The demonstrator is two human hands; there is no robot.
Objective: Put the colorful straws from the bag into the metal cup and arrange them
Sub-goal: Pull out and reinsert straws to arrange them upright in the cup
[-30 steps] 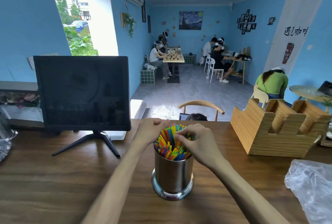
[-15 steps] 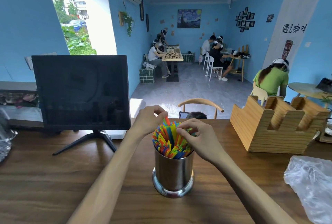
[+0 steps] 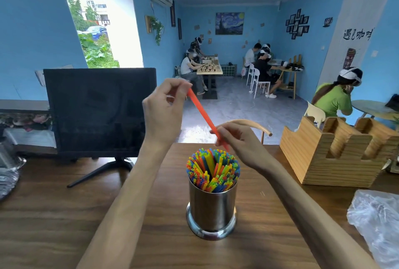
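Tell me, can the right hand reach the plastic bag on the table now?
Probably not at once: the right hand pinches the orange straw above the cup. The plastic bag lies uncovered to its right, with bare table between.

Blue walls (image 3: pixel 32 31); grey floor (image 3: pixel 237 106)

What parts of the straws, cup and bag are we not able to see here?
Head view only:
- Lower ends of colorful straws: hidden inside shiny metal cup.
- Orange straw ends: covered by left hand and right hand.
- Clear plastic bag: cut off by right edge.
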